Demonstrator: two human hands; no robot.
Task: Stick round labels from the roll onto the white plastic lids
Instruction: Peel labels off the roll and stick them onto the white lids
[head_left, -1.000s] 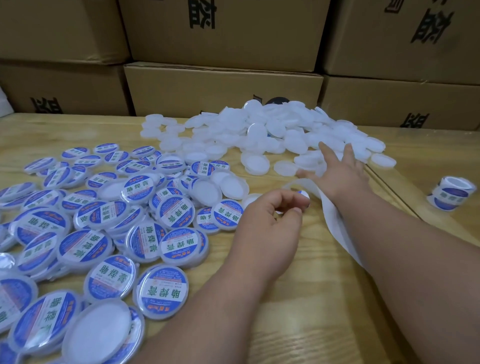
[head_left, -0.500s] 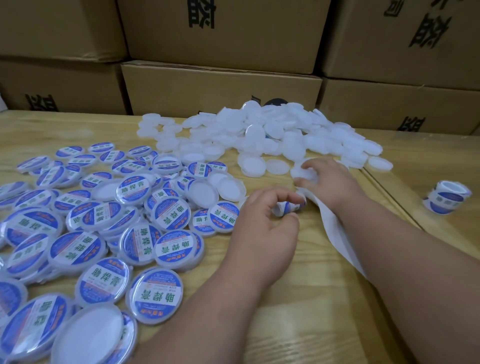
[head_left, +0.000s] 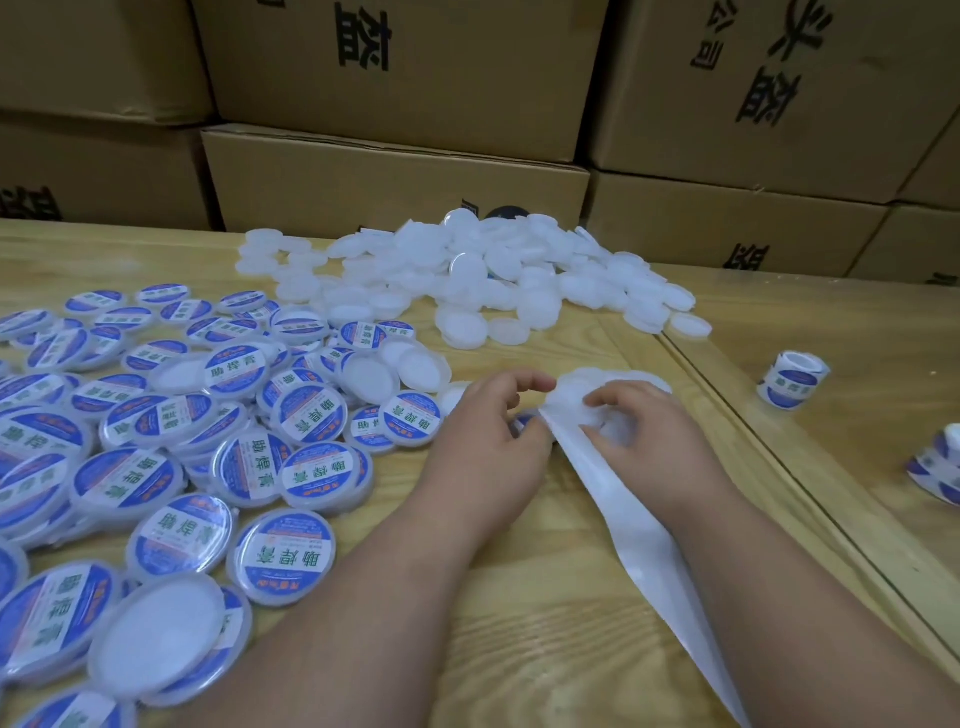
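Light wood bench w/ visible grain; a seam runs diagonally on the right side. Behind it, brown cardboard boxes stacked at least 2 rows high across the whole back, black printed characters on fronts. Even, soft indoor light.

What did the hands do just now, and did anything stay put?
The right hand reached into the blank pile, took a white lid and drew it back beside the left hand, which kept pinching a label. The labelled lids and label roll stayed put.
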